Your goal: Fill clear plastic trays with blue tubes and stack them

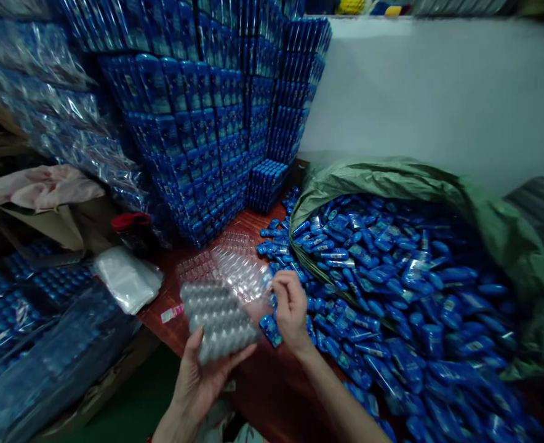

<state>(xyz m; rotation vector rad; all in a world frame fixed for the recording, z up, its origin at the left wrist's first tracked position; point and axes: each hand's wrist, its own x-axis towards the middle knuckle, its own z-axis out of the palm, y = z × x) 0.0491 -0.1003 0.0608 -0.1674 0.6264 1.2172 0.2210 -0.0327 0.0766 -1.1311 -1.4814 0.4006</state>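
Observation:
My left hand (202,375) grips a greyish stack of moulded plastic trays (221,320) with rows of bumps, thumb on the near edge and fingers underneath. Just to the right, my right hand (293,311) is closed in a pinch at the corner of a clear plastic tray (244,271), which is tilted and catches the light. Behind it, another clear ribbed tray (196,267) lies on the reddish-brown table (161,320). Small blue bottles (271,331) lie loose beside my right hand.
A green sack (401,166) spills many blue bottles (392,246) across the right side. Tall stacks of blue bottles (184,135) rise at the back left. Clear plastic bags (128,280), a red-lidded jar (131,224) and a box with blue bottles (18,307) are on the left.

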